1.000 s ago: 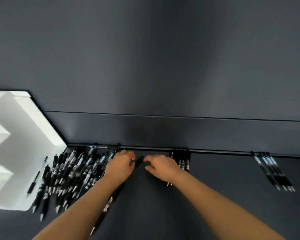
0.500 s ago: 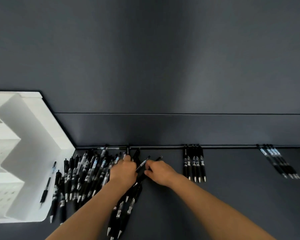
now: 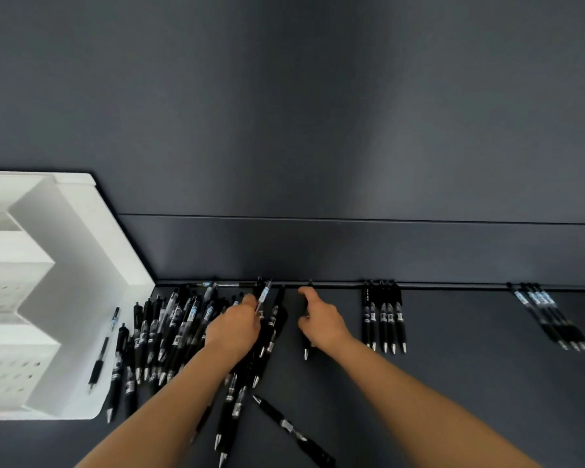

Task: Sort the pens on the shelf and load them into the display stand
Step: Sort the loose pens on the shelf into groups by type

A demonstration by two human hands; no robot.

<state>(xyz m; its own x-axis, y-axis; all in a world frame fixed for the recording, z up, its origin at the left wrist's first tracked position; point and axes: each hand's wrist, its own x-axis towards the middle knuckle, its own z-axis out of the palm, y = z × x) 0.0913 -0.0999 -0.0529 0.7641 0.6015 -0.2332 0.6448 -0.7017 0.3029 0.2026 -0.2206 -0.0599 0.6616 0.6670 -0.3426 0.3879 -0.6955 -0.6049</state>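
Observation:
A big heap of black pens point(image 3: 169, 336) lies on the dark shelf point(image 3: 453, 393), beside the white display stand point(image 3: 81, 298) at the left. My left hand point(image 3: 232, 329) rests on the heap's right side and pinches a pen with a clear barrel point(image 3: 263, 296). My right hand point(image 3: 321, 322) grips one black pen point(image 3: 306, 349) against the shelf, its tip pointing toward me. A neat row of several black pens point(image 3: 384, 315) lies to the right of that hand. Another sorted row point(image 3: 547, 315) lies at the far right.
A few loose pens point(image 3: 291, 430) lie near my forearms at the front. One thin pen point(image 3: 103, 349) lies on the stand's white base. A dark back wall point(image 3: 318, 251) with a rail closes off the shelf behind the pens.
My right hand has moved right, away from the left hand, carrying a black pen toward the sorted row. My left hand stays on the heap, now pinching a clear-barrel pen. The view shifted slightly.

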